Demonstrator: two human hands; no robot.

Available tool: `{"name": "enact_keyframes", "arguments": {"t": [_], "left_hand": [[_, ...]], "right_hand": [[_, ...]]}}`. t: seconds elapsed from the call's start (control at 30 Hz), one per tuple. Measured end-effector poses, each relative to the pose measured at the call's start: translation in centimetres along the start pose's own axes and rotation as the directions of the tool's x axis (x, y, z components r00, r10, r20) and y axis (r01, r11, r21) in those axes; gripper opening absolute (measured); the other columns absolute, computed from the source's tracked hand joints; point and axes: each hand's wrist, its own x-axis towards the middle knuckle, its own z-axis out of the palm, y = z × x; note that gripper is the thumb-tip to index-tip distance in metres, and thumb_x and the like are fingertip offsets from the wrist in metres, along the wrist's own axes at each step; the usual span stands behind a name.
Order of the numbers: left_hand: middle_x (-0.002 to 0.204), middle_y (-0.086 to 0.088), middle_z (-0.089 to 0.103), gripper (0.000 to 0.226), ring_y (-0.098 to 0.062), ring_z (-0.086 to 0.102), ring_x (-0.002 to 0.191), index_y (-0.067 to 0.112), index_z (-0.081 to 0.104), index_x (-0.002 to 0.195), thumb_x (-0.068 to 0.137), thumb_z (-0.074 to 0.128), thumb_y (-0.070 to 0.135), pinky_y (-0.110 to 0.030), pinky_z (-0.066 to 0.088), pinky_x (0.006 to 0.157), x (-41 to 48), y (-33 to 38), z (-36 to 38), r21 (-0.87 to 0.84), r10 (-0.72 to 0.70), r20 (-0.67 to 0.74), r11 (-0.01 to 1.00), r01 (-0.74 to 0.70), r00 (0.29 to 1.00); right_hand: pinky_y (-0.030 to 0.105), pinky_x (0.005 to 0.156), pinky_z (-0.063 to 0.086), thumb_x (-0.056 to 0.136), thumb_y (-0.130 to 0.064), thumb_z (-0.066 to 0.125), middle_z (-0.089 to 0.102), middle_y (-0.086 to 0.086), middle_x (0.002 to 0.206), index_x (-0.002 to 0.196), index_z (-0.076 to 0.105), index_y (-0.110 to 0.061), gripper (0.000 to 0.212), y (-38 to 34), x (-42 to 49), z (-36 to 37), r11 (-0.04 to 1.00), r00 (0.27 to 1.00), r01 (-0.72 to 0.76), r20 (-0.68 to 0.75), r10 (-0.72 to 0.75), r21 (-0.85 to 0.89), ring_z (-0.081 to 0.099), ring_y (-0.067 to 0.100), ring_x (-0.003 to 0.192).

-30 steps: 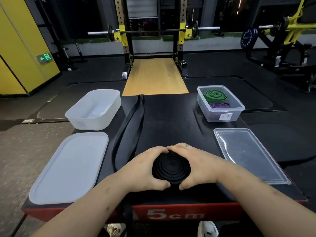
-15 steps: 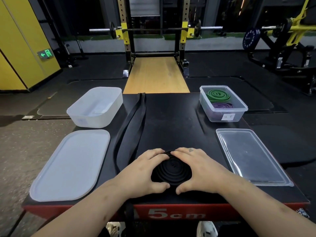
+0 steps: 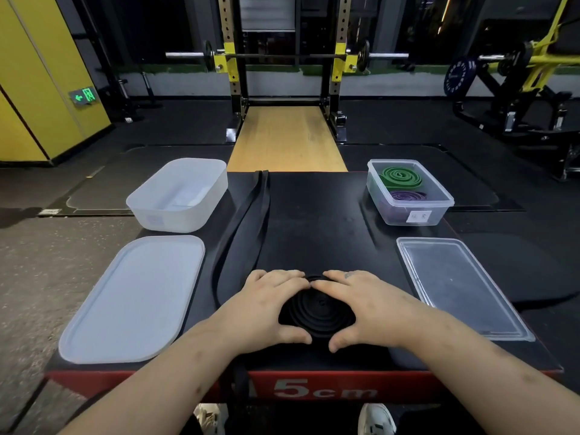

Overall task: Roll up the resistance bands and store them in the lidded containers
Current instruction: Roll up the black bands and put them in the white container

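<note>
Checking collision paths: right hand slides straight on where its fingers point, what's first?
Likely the left hand: its fingertips sit just ahead of the right hand, over the rolled black band.

- black band (image 3: 317, 309): coiled flat near the worktop's (image 3: 317, 221) front edge, tail trailing away.
- green roll (image 3: 401, 178), purple roll (image 3: 408, 196): inside open clear container (image 3: 420, 204), far right.
- frosted container (image 3: 175, 218): open, far left.
- frosted lid (image 3: 131, 299), clear lid (image 3: 455, 284): lying flat.

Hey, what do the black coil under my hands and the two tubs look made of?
Black coil: likely matte rubber or latex; it bends into tight rings. Left tub: frosted translucent plastic, probably. Right tub: clear glossy plastic; purple band shows through its wall.
</note>
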Motion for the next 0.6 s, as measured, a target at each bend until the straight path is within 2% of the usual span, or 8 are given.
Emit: {"name": "enact_keyframes", "arguments": {"t": [0.17, 0.23, 0.3, 0.4, 0.6], "left_hand": [[0.153, 0.024, 0.026, 0.083, 0.009, 0.013, 0.133, 0.040, 0.037, 0.149, 0.079, 0.067, 0.073, -0.019, 0.012, 0.116, -0.9, 0.4, 0.5, -0.018, -0.007, -0.068, 1.000, 0.005, 0.998], [0.155, 0.022, 0.028, 0.083, 0.011, 0.012, 0.135, 0.039, 0.037, 0.149, 0.079, 0.065, 0.074, -0.022, 0.012, 0.118, -0.7, 0.3, 0.4, -0.001, 0.009, -0.061, 1.000, -0.009, 0.998], [0.156, 0.019, 0.030, 0.084, 0.006, 0.015, 0.141, 0.039, 0.039, 0.148, 0.078, 0.063, 0.078, -0.027, 0.011, 0.121, -0.4, 0.0, 0.3, 0.020, 0.024, -0.063, 1.000, -0.023, 0.998], [0.156, 0.019, 0.032, 0.083, 0.006, 0.017, 0.141, 0.038, 0.040, 0.147, 0.077, 0.062, 0.079, -0.025, 0.009, 0.120, -0.3, -0.2, 0.0, 0.029, 0.034, -0.048, 0.999, -0.033, 0.998], [0.158, 0.021, 0.030, 0.083, 0.002, 0.017, 0.142, 0.041, 0.039, 0.147, 0.077, 0.064, 0.078, -0.021, 0.010, 0.117, 0.1, -2.6, -2.4, 0.006, -0.002, -0.110, 1.000, 0.002, 0.994]], "right_hand": [[0.044, 0.125, 0.028, 0.062, -0.083, 0.069, 0.011, -0.012, 0.171, 0.158, 0.009, -0.053, 0.118, 0.3, 0.4, 0.6, 0.999, 1.000, 0.012, -0.020, -0.011, 0.030, 0.019, 0.021, 0.155], [0.039, 0.125, 0.026, 0.067, -0.075, 0.074, 0.010, -0.014, 0.169, 0.158, 0.012, -0.050, 0.113, 0.0, 0.4, 0.4, 0.998, 0.999, 0.028, -0.021, -0.027, 0.050, 0.018, 0.017, 0.153], [0.032, 0.123, 0.025, 0.069, -0.071, 0.076, 0.014, -0.019, 0.164, 0.157, 0.018, -0.049, 0.107, -0.2, 0.3, 0.1, 0.996, 0.997, 0.065, -0.045, -0.063, 0.055, 0.021, 0.012, 0.149], [0.025, 0.120, 0.025, 0.067, -0.073, 0.072, 0.023, -0.024, 0.152, 0.153, 0.026, -0.047, 0.101, -0.4, 0.4, -0.1, 0.993, 0.990, 0.107, -0.095, -0.103, 0.041, 0.028, 0.008, 0.140], [0.029, 0.119, 0.026, 0.066, -0.075, 0.069, 0.032, -0.020, 0.149, 0.149, 0.036, -0.045, 0.093, -1.3, 3.2, -2.3, 0.982, 0.963, 0.190, -0.192, -0.190, -0.019, 0.035, 0.006, 0.133]]}}
